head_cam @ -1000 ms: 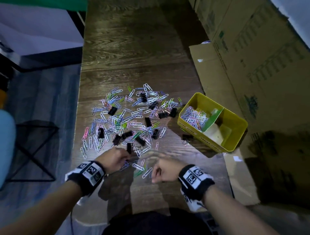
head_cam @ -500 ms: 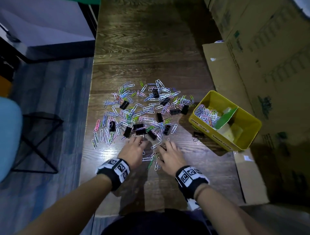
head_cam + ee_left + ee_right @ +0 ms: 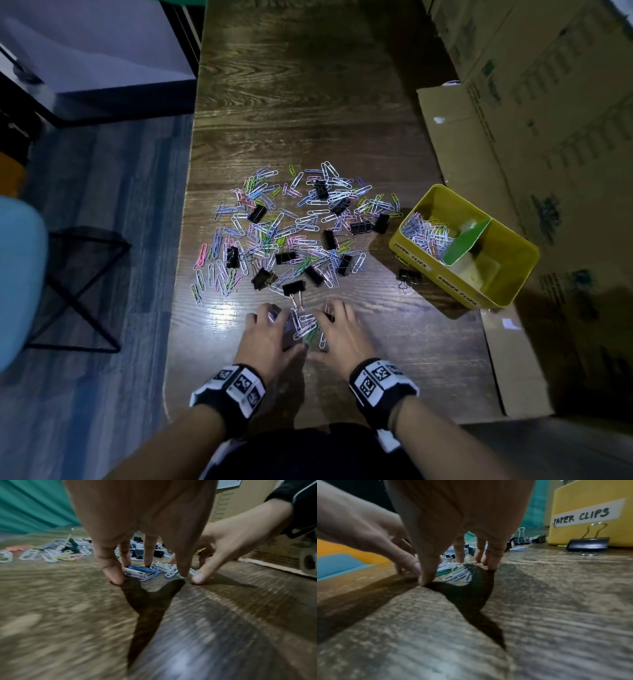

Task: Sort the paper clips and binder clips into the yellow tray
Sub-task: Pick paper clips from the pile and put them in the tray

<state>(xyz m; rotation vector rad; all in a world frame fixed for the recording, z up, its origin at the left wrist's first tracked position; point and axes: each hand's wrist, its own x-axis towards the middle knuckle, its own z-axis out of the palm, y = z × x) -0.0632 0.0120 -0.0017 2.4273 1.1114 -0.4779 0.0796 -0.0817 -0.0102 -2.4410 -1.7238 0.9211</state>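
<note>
Yellow tray (image 3: 583,492): white tape label (image 3: 583,515) on side wall, handwritten black caps, reads "PAPER CLIPS" in right wrist view. Head view shows same label (image 3: 411,256) plus 2nd label (image 3: 457,288) further along same wall, reads "BINDER CLIPS", seen upside down. Wristbands (image 3: 376,377) w/ black-and-white square code markers, no words. Cardboard boxes (image 3: 548,102) at right carry dark print, too blurred to read.
</note>
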